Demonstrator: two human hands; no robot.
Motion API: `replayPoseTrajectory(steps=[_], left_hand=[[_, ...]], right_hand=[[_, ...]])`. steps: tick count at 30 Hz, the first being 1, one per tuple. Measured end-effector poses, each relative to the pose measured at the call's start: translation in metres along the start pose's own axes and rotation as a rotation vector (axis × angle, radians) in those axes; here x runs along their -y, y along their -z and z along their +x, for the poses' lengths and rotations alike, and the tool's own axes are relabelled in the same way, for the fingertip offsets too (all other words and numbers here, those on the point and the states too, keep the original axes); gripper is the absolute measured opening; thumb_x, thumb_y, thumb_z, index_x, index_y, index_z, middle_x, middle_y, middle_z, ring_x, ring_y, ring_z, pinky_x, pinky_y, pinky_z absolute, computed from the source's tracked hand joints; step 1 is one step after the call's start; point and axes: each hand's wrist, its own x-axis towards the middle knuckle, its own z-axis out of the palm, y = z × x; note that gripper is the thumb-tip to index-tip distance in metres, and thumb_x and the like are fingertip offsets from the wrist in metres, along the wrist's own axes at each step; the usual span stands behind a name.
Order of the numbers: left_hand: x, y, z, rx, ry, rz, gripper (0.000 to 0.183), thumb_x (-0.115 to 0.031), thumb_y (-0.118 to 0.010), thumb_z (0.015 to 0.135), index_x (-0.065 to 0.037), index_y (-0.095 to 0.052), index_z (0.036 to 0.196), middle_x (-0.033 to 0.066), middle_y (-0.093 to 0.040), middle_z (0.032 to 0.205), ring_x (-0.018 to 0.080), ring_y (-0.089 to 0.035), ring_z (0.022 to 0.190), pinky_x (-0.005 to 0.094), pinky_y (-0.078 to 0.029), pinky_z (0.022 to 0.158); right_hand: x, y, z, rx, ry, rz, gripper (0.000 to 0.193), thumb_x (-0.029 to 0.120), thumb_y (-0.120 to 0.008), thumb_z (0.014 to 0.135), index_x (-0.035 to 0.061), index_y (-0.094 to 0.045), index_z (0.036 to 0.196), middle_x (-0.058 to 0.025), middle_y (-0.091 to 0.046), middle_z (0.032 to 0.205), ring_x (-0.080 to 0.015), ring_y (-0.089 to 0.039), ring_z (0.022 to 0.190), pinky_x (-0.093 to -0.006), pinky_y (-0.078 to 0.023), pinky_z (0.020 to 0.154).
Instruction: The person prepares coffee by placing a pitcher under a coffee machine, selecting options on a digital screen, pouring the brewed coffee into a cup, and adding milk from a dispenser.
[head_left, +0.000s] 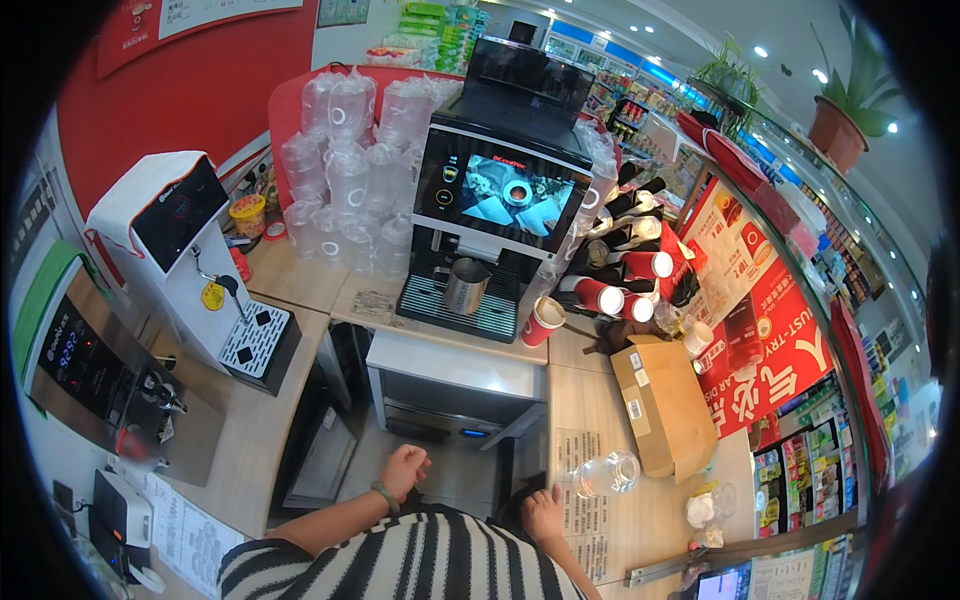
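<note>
1. behind a shop counter, seen from above: left hand (404, 468), loosely curled with fingers drawn together, holds nothing; it hangs over the floor gap in front of a steel under-counter unit (450, 385). a band sits on its wrist.
2. right hand (543, 514), fingers slightly spread and flat, rests on the edge of the wooden counter (580, 400); it grips nothing.
3. clear plastic cup (608, 473), lying on its side on that counter, just beside the right hand but apart from it.
4. cardboard box (662, 405), brown, long, on the counter beyond the cup.
5. coffee machine (500, 200), black with a lit screen, on top of the steel unit; a steel jug (466, 286) stands on its drip tray.
6. red paper cup (543, 321), tilted, at the machine's right corner; more red and black cups stacked sideways behind it.
7. bagged clear cups (345, 170), piled left of the machine.
8. white dispenser (175, 240), on the left counter.
</note>
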Motion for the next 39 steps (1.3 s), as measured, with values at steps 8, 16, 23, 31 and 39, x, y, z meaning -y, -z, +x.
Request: replayPoseTrajectory(steps=[8, 16, 23, 31, 39], left_hand=[[0.01, -0.003, -0.004, 0.003, -0.02, 0.029, 0.017, -0.024, -0.058, 0.098, -0.008, -0.058, 0.105, 0.0036, -0.065, 0.091, 0.0105, -0.056, 0.066, 0.0246, -0.044, 0.058], [0.022, -0.015, -0.014, 0.007, 0.0, 0.014, 0.018, -0.023, -0.058, 0.098, -0.007, -0.057, 0.106, 0.0046, -0.065, 0.09, 0.0109, -0.056, 0.064, 0.0243, -0.044, 0.057], [0.043, -0.023, -0.023, 0.04, 0.024, 0.057, 0.019, -0.022, -0.058, 0.098, -0.006, -0.058, 0.106, 0.005, -0.065, 0.09, 0.0107, -0.056, 0.065, 0.0249, -0.045, 0.057], [0.047, -0.035, -0.03, 0.125, 0.04, 0.11, 0.018, -0.021, -0.058, 0.098, -0.005, -0.058, 0.106, 0.0052, -0.066, 0.088, 0.0094, -0.055, 0.063, 0.0234, -0.045, 0.056], [0.039, -0.038, -0.013, 0.131, 0.041, 0.138, 0.018, -0.02, -0.058, 0.098, -0.005, -0.056, 0.107, 0.0063, -0.066, 0.09, 0.0093, -0.055, 0.062, 0.0225, -0.044, 0.055]], right_hand=[[-0.003, -0.007, -0.002, -0.073, 0.02, 0.011, 0.007, 0.018, -0.067, 0.077, 0.0114, -0.065, 0.076, -0.0062, -0.059, 0.082, -0.0265, -0.059, 0.094, -0.0558, -0.031, 0.11], [-0.001, 0.002, -0.001, -0.047, 0.014, 0.025, 0.009, 0.017, -0.061, 0.082, 0.0101, -0.065, 0.079, -0.0065, -0.06, 0.083, -0.0261, -0.059, 0.095, -0.0561, -0.033, 0.11], [-0.006, -0.009, -0.004, -0.071, 0.007, 0.015, 0.007, 0.018, -0.064, 0.08, 0.0107, -0.065, 0.078, -0.0061, -0.059, 0.082, -0.0258, -0.059, 0.095, -0.0544, -0.033, 0.11], [-0.004, -0.009, -0.003, -0.047, -0.003, -0.008, 0.009, 0.02, -0.065, 0.081, 0.0112, -0.065, 0.079, -0.0059, -0.06, 0.084, -0.0253, -0.059, 0.095, -0.0541, -0.033, 0.11], [-0.002, -0.002, 0.0, -0.048, -0.001, 0.002, 0.012, 0.017, -0.057, 0.085, 0.0105, -0.063, 0.076, -0.0069, -0.061, 0.083, -0.025, -0.06, 0.095, -0.0533, -0.033, 0.11]])
